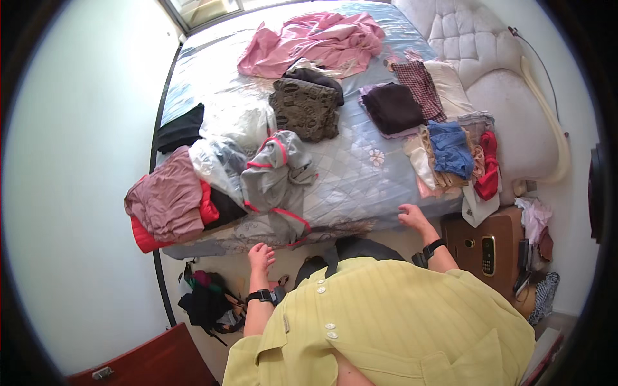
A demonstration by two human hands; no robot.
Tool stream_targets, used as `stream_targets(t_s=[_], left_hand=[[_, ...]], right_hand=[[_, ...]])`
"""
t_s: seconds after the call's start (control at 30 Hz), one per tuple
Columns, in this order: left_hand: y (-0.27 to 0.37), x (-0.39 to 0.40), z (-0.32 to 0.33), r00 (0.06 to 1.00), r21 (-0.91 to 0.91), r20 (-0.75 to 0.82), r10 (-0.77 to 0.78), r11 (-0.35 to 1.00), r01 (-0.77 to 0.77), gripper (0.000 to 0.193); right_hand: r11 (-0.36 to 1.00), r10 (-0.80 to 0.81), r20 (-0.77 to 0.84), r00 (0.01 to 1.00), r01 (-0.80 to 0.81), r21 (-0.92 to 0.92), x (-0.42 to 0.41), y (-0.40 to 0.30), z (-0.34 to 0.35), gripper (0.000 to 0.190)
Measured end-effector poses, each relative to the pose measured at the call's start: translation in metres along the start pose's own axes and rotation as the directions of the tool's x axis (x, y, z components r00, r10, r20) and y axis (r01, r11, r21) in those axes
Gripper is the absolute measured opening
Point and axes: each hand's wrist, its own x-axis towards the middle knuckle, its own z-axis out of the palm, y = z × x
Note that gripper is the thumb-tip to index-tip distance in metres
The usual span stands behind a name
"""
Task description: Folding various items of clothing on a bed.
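Observation:
My left hand (262, 257) is empty, fingers apart, near the bed's front edge, just below a grey garment with red trim (275, 178). My right hand (410, 215) holds nothing, its fingers loosely curled, over the front edge of the bed (347, 193). Beyond it lie a blue garment (451, 147), a red cloth (486, 164) and a folded dark garment (393, 108). A patterned brown folded garment (306, 108) rests mid-bed, with a pink cloth (314, 41) behind. Clear plastic bags (217, 159) and a mauve garment (169, 198) over a red one lie at the left.
A brown safe with a keypad (478, 246) stands right of the bed, beside the tufted headboard (507, 106). Dark bags and cloths (207, 299) lie on the floor at the left. A red panel with a metal latch (149, 362) is at the lower left.

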Motion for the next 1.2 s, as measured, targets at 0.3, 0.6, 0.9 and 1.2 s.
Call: stream_targets(t_s=[0.3,0.6,0.9,1.2], left_hand=[[0.017,-0.001,0.125,0.989,0.313,0.104,-0.101,0.948,0.064,0.038],[0.079,0.056,0.179,0.997,0.475,0.042,0.065,0.877,-0.077,0.04],[0.213,0.09,0.264,0.687,0.865,0.483,0.544,-0.176,-0.469,0.072],[0.209,0.189,0.187,0.894,0.802,0.42,0.157,-0.526,-0.284,0.045]], right_hand=[[0.992,0.112,0.033,0.993,-0.11,-0.054,0.031,0.067,-0.076,0.048],[0.929,0.356,0.012,0.934,-0.355,0.108,0.035,0.073,-0.106,0.047],[0.818,0.544,-0.013,0.839,-0.527,0.23,-0.013,0.098,-0.069,0.044],[0.768,0.619,-0.066,0.782,-0.586,0.257,-0.021,0.042,-0.02,0.045]])
